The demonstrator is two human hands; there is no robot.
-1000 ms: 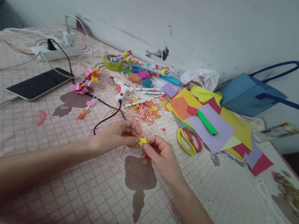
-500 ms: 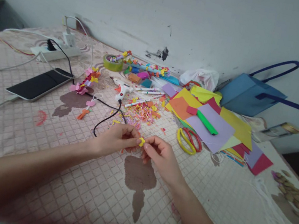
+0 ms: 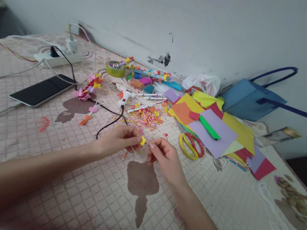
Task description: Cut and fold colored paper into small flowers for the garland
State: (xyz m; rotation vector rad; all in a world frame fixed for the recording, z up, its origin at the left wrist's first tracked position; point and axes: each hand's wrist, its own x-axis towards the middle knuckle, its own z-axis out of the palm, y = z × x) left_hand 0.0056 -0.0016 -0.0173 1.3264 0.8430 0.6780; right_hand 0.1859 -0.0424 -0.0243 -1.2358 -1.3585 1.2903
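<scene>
A small yellow paper piece is pinched between the thumb and forefinger of my left hand. Just to its right, my right hand is closed in a pinch, a small gap away from the piece; whatever its fingertips may hold is too small to make out. Behind my hands lies a pile of colourful paper scraps. A white glue gun with a black cord rests left of that pile. To the right are scissors with yellow and red handles.
Coloured sheets with a green strip spread at the right, before a blue bag. A tablet-like device and a power strip with cables lie at the left. White string trails at far right.
My fingertips have drawn apart: the right hand has come off the yellow paper piece, which stays in my left hand. The view has shifted slightly.
</scene>
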